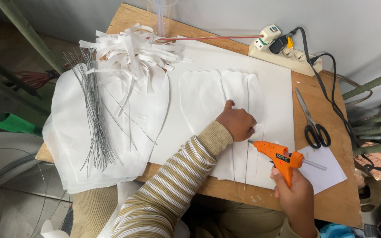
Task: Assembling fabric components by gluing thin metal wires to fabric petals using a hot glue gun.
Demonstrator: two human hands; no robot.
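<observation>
Left hand presses curled fingers on a white petal-shaped sheet; right hand grips an orange glue gun, its nozzle beside a thin wire

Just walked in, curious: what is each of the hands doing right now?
Left hand: curled shut, pressing on the white petal-shaped piece.
Right hand: closed around the orange glue gun.

An orange glossy plastic glue gun; matt white petal-shaped fabric pieces; thin grey metal wires; a pale, grainy wooden surface; black-handled scissors with shiny steel blades; soft striped knit sleeve.
</observation>
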